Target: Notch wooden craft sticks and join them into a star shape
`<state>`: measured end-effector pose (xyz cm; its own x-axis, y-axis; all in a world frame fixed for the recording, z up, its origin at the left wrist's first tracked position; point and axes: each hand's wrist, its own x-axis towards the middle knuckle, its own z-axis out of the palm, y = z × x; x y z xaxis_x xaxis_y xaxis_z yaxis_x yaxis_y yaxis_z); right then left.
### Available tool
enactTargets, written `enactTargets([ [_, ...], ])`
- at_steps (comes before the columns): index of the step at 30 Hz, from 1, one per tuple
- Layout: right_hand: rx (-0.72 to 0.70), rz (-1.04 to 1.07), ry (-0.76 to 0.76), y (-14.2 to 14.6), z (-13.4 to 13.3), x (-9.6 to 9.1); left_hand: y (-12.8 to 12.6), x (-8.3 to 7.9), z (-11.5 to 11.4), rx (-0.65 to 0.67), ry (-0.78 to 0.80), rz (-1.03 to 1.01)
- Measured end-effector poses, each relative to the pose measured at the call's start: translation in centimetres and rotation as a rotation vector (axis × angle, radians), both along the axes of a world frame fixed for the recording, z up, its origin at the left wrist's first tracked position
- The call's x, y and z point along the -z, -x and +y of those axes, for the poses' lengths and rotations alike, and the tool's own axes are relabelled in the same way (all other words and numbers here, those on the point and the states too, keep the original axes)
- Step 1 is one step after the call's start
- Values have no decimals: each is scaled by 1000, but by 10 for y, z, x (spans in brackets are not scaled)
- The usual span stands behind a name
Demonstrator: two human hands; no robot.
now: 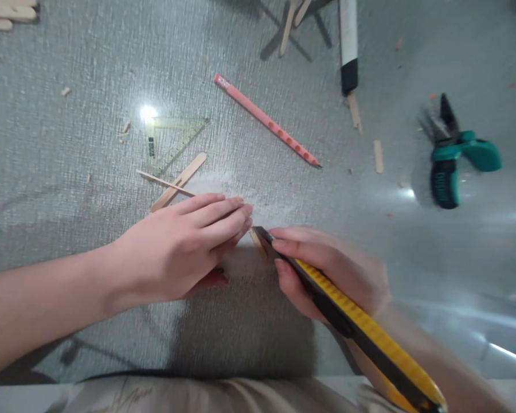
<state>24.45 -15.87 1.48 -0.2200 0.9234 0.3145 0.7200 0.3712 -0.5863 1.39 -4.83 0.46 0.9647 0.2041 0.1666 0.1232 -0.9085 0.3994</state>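
the left hand (184,246) lies flat, fingers together, pinning a wooden stick (256,236) to the grey mat (69,143); only its end shows. the right hand (327,269) wraps the utility knife (352,315), blade at that end. light, shallow strokes angled away from the fingertips would likely serve best.

No text legible anywhere.
- Clear set square (151,147), left of pink pencil (266,120): carried dark printed patch near corner, too small to read.
- Pencil's far end bore pale marking, unreadable.
- Yellow utility knife (370,332), below pencil: was blurred, nothing readable.
- Beige fabric (198,397), well below pencil: showed scrawled print, undecipherable.
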Motion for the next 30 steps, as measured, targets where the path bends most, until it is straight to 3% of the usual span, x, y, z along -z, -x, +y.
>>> enactTargets([
  [17, -4, 2, -16, 3, 3, -3, -1, -1, 1, 1, -18, 0],
  [22, 35, 6, 41, 8, 5, -10, -1, -1, 0, 8, -31, -4],
  [30, -26, 109, 79, 8, 7, -10, -7, -3, -3, -9, -49, -25],
])
